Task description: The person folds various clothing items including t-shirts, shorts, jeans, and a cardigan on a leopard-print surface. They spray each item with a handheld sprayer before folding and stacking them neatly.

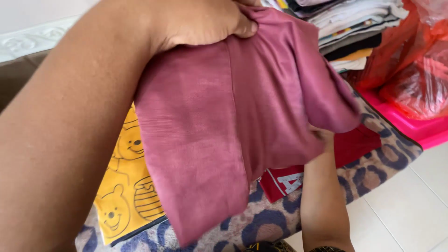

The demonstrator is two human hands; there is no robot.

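Note:
A dusty-pink garment [219,130] hangs folded in front of me and fills the middle of the view. My left hand [200,21] grips its upper edge near the top of the frame, with the forearm running down the left side. My right hand [322,136] is mostly hidden under the cloth's right fold, holding it from below; only the wrist and forearm show.
A yellow cloth with cartoon bears [123,186] and a red garment with white lettering [359,149] lie on a leopard-print mat [382,158]. A stack of folded clothes [350,28] stands behind, beside a pink tub [415,128] holding red plastic bags [410,60]. White floor tiles [410,205] lie at right.

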